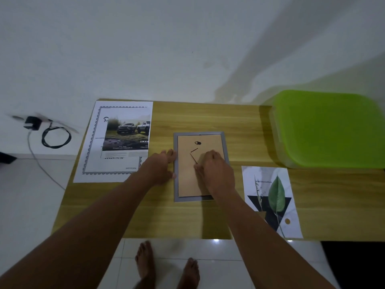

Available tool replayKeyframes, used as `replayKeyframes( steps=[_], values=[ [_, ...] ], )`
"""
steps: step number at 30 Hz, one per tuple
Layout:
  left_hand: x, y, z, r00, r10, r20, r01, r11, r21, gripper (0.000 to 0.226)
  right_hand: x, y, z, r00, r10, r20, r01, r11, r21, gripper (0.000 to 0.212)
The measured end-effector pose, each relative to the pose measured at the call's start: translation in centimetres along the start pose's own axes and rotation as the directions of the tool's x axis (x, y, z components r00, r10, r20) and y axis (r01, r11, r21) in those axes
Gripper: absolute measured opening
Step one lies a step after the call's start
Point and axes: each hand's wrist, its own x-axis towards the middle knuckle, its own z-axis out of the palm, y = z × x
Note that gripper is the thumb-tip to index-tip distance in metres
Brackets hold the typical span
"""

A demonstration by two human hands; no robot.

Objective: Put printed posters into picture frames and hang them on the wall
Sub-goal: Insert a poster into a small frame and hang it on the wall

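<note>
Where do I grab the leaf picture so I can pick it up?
Pinch the leaf poster at its near edge, reaching from the front of the table. It lies flat, and that edge sits by the table's edge, so a thumb could probably slip under.

The yellowish rectangular wooden worktop (208, 215) shows a smooth, grained face with a faint sheen. The grey rectangular picture frame (176, 184) looks matt, and its tan backing board (187, 182) looks like dull fibreboard. The 2 printed sheets, the large white car poster (116, 142) and the small white leaf poster (270, 195), are smooth paper. The bright green box lid (327, 128) is plastic. The white floor tiles (229, 249) are glossy.
</note>
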Motion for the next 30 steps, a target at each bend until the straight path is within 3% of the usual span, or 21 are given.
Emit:
replayKeyframes(
  steps=[4, 7, 16, 20, 25, 30],
  values=[
    [0.2, -0.1, 0.0, 1.0, -0.009, 0.005, 0.009, 1.0, 0.006, 0.084, 0.0, 0.6, -0.1, 0.994, -0.109, 0.015, 0.108, 0.994, 0.023, 0.045],
    [0.4, -0.4, 0.2, 1.0, -0.013, 0.01, 0.013, 1.0, 0.006, 0.087, -0.5, 1.7, -0.3, 0.967, -0.21, 0.145, 0.203, 0.977, 0.057, 0.064],
    [0.2, -0.1, 0.5, 0.998, -0.058, 0.0, 0.058, 0.998, -0.03, 0.088, -1.2, 2.7, -0.5, 0.945, -0.254, 0.205, 0.235, 0.965, 0.113, 0.077],
    [0.1, 0.1, 0.7, 0.997, -0.074, -0.014, 0.074, 0.996, -0.049, 0.088, -1.5, 3.1, -1.0, 0.948, -0.197, 0.251, 0.157, 0.973, 0.169, 0.088],
    [-0.3, 0.9, 0.5, 0.998, -0.052, -0.045, 0.05, 0.998, -0.048, 0.082, -0.6, 1.2, -0.6, 0.991, -0.019, 0.133, -0.011, 0.974, 0.225, 0.065],
    [-0.3, 0.0, 1.0, 0.999, 0.005, -0.049, -0.007, 0.999, -0.034, 0.083, 1.0, 0.6, -0.5, 0.979, 0.124, 0.161, -0.174, 0.92, 0.35, 0.066]
  ],
)
